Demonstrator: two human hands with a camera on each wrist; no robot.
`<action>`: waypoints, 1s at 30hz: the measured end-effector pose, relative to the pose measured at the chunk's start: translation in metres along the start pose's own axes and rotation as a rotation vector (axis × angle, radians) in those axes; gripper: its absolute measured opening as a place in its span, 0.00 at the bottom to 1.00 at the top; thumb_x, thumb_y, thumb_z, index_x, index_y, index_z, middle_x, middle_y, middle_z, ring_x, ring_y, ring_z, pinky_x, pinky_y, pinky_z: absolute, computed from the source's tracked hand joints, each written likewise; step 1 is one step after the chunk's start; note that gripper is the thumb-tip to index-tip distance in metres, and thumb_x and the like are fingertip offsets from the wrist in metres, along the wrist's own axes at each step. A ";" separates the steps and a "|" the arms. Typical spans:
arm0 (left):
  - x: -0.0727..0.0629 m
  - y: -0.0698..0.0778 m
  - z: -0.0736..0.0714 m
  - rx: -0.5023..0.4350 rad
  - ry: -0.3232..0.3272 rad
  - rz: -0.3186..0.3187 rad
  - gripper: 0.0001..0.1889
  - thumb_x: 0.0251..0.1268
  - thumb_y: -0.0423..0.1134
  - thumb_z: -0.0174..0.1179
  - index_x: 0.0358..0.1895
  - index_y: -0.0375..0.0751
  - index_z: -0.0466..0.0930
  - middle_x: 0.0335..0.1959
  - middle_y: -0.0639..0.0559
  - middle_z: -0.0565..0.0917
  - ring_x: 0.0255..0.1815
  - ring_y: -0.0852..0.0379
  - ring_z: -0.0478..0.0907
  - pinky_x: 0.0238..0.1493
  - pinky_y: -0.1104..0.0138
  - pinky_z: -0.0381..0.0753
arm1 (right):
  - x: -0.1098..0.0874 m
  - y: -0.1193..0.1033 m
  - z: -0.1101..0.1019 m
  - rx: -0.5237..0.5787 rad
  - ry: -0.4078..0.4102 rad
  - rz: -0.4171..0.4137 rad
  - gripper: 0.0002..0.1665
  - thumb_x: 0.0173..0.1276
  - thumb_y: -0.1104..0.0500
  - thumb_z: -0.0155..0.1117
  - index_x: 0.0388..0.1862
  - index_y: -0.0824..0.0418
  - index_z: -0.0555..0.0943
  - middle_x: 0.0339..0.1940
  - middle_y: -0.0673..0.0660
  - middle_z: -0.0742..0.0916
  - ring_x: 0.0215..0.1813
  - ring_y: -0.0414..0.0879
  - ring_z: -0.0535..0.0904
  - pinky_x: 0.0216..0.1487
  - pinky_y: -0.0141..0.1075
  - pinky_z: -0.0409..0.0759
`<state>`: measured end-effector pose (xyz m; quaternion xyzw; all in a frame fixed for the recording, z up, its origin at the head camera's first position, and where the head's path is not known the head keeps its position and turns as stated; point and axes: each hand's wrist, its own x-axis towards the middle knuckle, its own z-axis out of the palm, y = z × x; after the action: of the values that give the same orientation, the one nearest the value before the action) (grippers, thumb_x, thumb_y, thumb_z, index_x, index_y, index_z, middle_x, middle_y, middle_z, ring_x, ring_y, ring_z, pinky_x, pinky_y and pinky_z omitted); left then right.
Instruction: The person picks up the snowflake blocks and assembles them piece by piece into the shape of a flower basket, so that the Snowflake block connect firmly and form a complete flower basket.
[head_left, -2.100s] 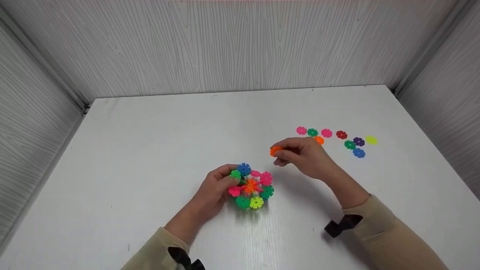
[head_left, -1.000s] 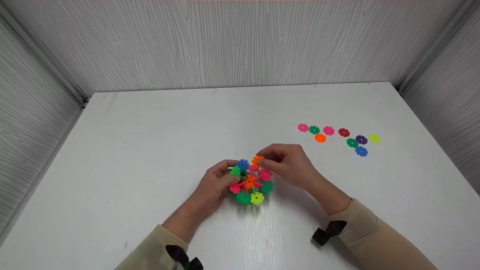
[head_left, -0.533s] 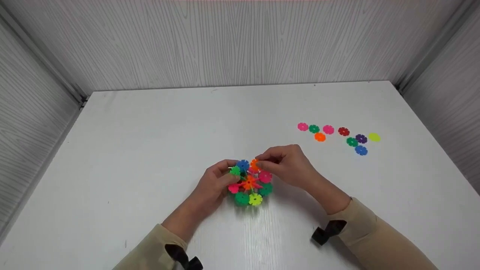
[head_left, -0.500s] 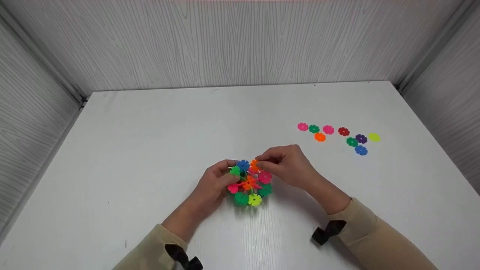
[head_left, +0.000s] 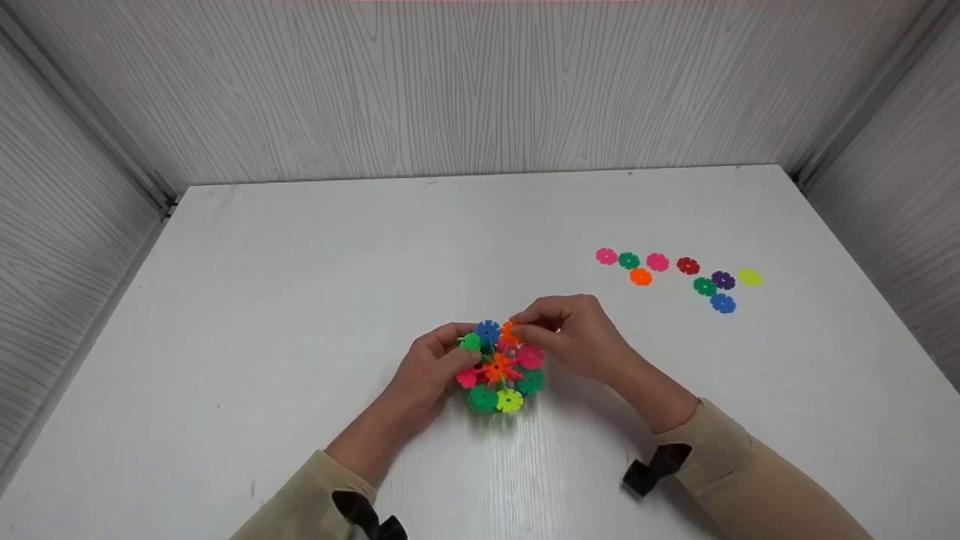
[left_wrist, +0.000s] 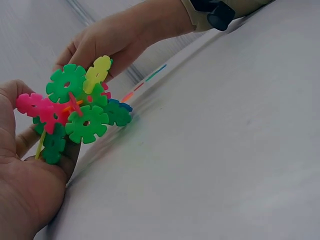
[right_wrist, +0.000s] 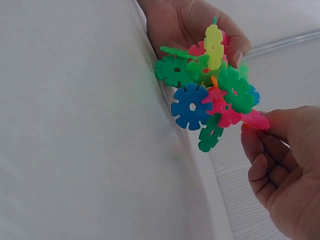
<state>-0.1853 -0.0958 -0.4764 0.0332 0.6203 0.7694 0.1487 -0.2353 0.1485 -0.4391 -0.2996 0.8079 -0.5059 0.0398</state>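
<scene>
A ball-like cluster of interlocking plastic snowflake discs [head_left: 496, 367] is held just over the table, its pieces blue, green, pink, yellow and orange. My left hand [head_left: 421, 373] grips its left side, thumb over a green disc. My right hand [head_left: 583, 339] pinches an orange snowflake disc [head_left: 508, 330] between thumb and fingers at the cluster's upper right edge, beside the blue disc. Whether its slot is engaged with the cluster cannot be told. In the right wrist view, a blue disc [right_wrist: 192, 106] and several green ones face the camera; fingers mostly cover the orange disc.
Several loose snowflake discs lie flat at the right of the white table [head_left: 337, 262], among them a dark red one [head_left: 688, 265], a purple one [head_left: 723, 280] and a yellow one [head_left: 749, 277]. Light wood-grain panels [head_left: 465, 90] enclose the back and sides.
My right hand has brought the orange disc left and down from beside the loose pieces to the cluster's edge. Over the last half second, both hands have barely moved.
</scene>
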 end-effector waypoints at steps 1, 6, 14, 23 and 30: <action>0.000 0.000 0.000 0.008 -0.001 -0.003 0.22 0.70 0.32 0.61 0.67 0.34 0.78 0.66 0.41 0.80 0.67 0.46 0.77 0.66 0.63 0.80 | 0.000 0.000 0.000 -0.001 0.000 0.000 0.08 0.73 0.58 0.74 0.48 0.55 0.93 0.40 0.47 0.93 0.36 0.47 0.85 0.38 0.31 0.84; -0.001 0.003 -0.001 -0.017 0.005 -0.029 0.22 0.68 0.33 0.63 0.65 0.35 0.79 0.66 0.41 0.79 0.68 0.45 0.76 0.66 0.62 0.81 | 0.000 -0.001 0.001 0.003 -0.005 -0.012 0.08 0.74 0.58 0.73 0.48 0.54 0.93 0.40 0.46 0.92 0.35 0.48 0.83 0.35 0.31 0.82; 0.003 0.002 -0.001 -0.107 0.030 -0.044 0.21 0.64 0.30 0.66 0.61 0.33 0.81 0.63 0.40 0.80 0.67 0.45 0.76 0.65 0.62 0.82 | -0.002 -0.003 0.002 -0.002 0.005 -0.029 0.07 0.73 0.58 0.75 0.47 0.53 0.93 0.37 0.46 0.92 0.34 0.48 0.81 0.34 0.31 0.80; 0.004 -0.001 0.000 -0.089 0.022 -0.021 0.18 0.67 0.30 0.63 0.58 0.31 0.82 0.58 0.39 0.83 0.59 0.46 0.81 0.62 0.62 0.83 | -0.003 -0.004 0.005 0.017 -0.004 0.006 0.04 0.73 0.60 0.74 0.44 0.55 0.93 0.35 0.47 0.92 0.33 0.47 0.81 0.32 0.30 0.79; 0.001 -0.001 -0.003 -0.087 0.012 -0.025 0.17 0.68 0.31 0.62 0.58 0.31 0.82 0.57 0.39 0.84 0.57 0.46 0.82 0.61 0.62 0.84 | -0.001 -0.004 0.008 0.001 -0.036 0.032 0.05 0.73 0.56 0.75 0.44 0.53 0.93 0.35 0.46 0.91 0.33 0.48 0.80 0.32 0.30 0.78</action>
<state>-0.1869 -0.0985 -0.4783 0.0140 0.5875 0.7939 0.1560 -0.2300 0.1413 -0.4395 -0.2957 0.8114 -0.5002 0.0626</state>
